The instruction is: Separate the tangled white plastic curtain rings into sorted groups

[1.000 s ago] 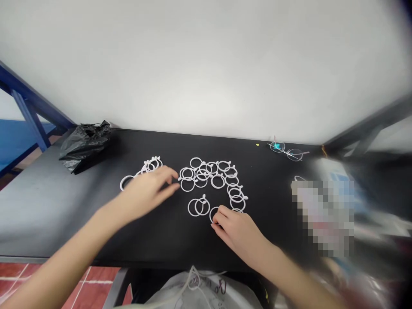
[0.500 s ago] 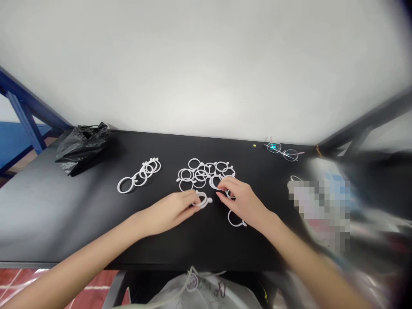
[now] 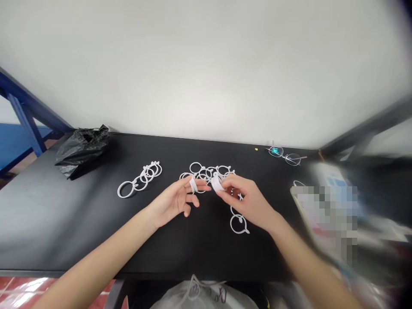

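My left hand point(image 3: 175, 199) is turned palm up, with white plastic rings point(image 3: 193, 184) looped around its stretched fingers. The thumb and lower fingers are apart. Close to those fingertips, my right hand point(image 3: 246, 197) pinches a small bunch of white rings point(image 3: 217, 182) between thumb and fingers. Behind both hands lies a loose pile of rings point(image 3: 195, 168) with small knobs, partly hidden by the hands. More rings point(image 3: 238, 224) lie below my right hand. A separate overlapping row of rings point(image 3: 126, 189) is on the left.
The black table point(image 3: 96, 231) stands against a pale wall. A crumpled black plastic bag point(image 3: 82, 150) sits at the back left, eyeglasses point(image 3: 285, 156) at the back right. A blurred plastic package point(image 3: 331, 180) is at the right. A whitish bag point(image 3: 206, 296) shows below the front edge.
My left hand has turned palm up, its rings now around the fingers. The right hand has gathered rings from the pile and brought them close to the left fingertips.
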### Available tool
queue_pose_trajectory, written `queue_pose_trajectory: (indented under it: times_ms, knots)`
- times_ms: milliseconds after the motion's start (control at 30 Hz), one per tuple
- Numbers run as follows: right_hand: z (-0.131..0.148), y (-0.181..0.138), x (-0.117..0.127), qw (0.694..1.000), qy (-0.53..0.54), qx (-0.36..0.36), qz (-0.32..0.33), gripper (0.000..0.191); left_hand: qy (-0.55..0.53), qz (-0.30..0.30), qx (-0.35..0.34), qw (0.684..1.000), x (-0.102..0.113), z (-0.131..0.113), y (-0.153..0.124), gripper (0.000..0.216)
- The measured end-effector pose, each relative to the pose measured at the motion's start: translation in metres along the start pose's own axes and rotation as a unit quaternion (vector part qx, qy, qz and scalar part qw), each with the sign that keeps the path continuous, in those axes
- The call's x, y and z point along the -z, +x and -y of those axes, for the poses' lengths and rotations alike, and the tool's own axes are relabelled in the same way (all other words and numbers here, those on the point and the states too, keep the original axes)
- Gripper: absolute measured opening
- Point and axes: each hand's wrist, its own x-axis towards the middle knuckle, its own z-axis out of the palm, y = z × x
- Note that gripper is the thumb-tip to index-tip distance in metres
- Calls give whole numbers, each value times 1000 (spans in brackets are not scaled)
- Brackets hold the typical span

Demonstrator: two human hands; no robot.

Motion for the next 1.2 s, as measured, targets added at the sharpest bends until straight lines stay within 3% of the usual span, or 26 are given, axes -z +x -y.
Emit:
queue_pose_trajectory:
  times_ms: [100,233,300,400,500,567,633,733,833,933,1067,1200]
  knots:
    - [-3,-2,-17,995,18,92,-22,10,-10,14,-4,1000,-5,9,1,35]
    - [-6,-5,-30,990,34,127,-47,18,-43,-14,-19,999,-9,14,0,27]
    - [-7,-7,-29,988,59,108,-88,18,-45,-17,-26,999,-9,14,0,25]
    - [-9,-7,-27,975,172,-6,-138,8,17,3,-57,998,-11,15,-3,26]
    - [-9,-5,-26,933,329,-131,-59,18,150,70,-80,983,-21,12,-9,33]
    - [-8,-4,-26,895,413,-166,37,32,235,135,-76,960,-29,8,-13,36]
    - [-7,-4,-28,857,474,-172,103,34,280,201,-55,937,-36,3,-17,37]
    - [-6,-6,-32,826,527,-160,120,28,302,259,-25,917,-40,-2,-17,36]
    - [-10,-9,-36,803,564,-151,118,34,283,292,16,913,-36,1,-13,34]
    - [-13,-10,-39,792,580,-152,117,36,236,295,52,924,-28,7,-6,31]
    - [-13,-9,-42,805,564,-150,105,35,190,238,17,952,-17,16,2,40]
    - [-12,-9,-41,808,555,-166,105,40,115,231,23,966,-12,20,3,41]
